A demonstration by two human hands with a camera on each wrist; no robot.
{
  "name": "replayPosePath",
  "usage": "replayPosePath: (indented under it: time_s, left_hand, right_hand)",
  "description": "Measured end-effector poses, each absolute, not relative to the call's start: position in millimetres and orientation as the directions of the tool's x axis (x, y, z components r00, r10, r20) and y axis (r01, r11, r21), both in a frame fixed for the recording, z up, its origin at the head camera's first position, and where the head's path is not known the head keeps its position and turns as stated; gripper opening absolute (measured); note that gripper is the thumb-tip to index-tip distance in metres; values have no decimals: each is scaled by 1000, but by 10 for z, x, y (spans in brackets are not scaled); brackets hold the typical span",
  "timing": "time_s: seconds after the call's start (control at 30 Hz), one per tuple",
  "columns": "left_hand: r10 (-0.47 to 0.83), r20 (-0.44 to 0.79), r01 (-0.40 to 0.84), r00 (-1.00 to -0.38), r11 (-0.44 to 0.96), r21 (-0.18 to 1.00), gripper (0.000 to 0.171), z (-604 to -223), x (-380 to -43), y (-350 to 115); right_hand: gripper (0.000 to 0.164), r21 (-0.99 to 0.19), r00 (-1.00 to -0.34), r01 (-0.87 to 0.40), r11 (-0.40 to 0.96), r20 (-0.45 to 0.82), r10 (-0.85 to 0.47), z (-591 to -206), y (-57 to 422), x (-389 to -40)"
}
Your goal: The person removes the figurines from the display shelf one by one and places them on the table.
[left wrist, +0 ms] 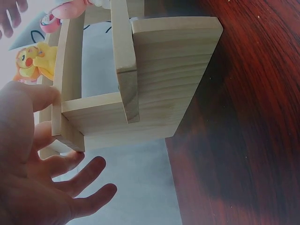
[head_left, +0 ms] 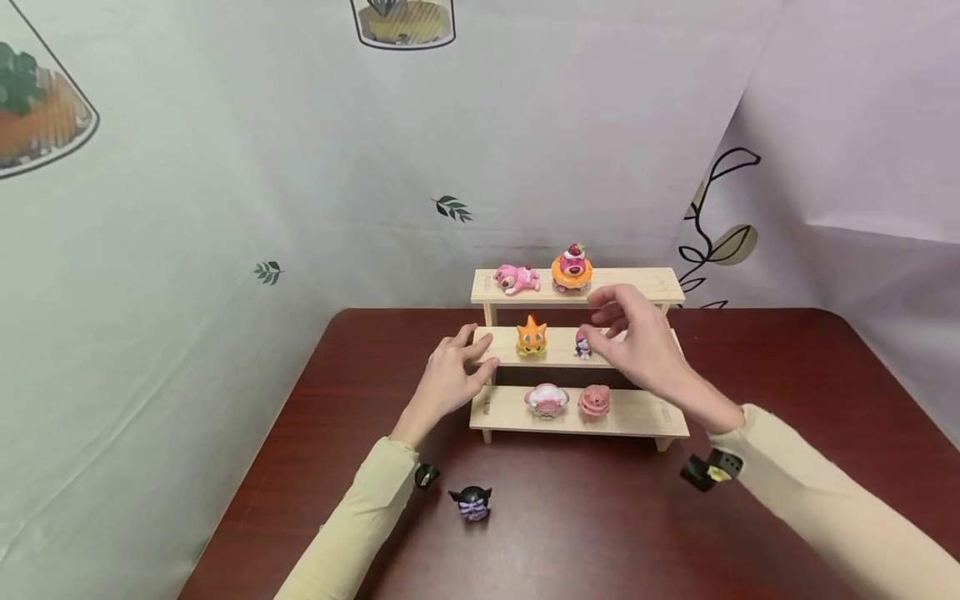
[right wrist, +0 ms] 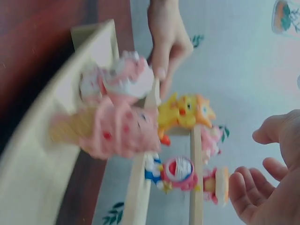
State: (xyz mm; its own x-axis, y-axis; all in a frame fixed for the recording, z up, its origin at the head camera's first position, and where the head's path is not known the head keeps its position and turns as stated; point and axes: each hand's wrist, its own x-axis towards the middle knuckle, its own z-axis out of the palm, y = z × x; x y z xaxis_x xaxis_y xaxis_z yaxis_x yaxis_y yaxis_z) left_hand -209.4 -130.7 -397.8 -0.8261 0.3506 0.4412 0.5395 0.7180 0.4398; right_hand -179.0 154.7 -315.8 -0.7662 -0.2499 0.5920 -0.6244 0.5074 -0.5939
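Note:
A three-tier wooden display shelf (head_left: 581, 423) stands on the table. My left hand (head_left: 450, 375) grips the left end of its middle board, thumb and fingers around the end in the left wrist view. My right hand (head_left: 637, 342) hovers by the middle tier, fingers loosely bent and holding nothing; in the right wrist view it is apart from the figurines. Nearest to it is a small pink, white and blue figurine (right wrist: 178, 169), upright on the middle board. Left of that stands an orange and yellow figurine (head_left: 532, 337) with a pointed top.
On the top board are a lying pink bear figurine (head_left: 517, 279) and a bear in an orange ring (head_left: 572, 271). The bottom board bears a pink-and-white figurine (head_left: 547, 401) and a pink ice-cream-cone figurine (right wrist: 112, 129). A black and purple figurine (head_left: 473, 503) stands on the table (head_left: 585, 533).

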Motion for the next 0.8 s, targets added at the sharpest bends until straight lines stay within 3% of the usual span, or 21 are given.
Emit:
replayPosePath:
  time_s: [0.8]
  left_hand:
    - [351,422,527,-836,727,440,46,-3975,-2089,-1302]
  right_hand:
    - [53,-706,-874,-474,526,450,-184,-3086,1619,-2421]
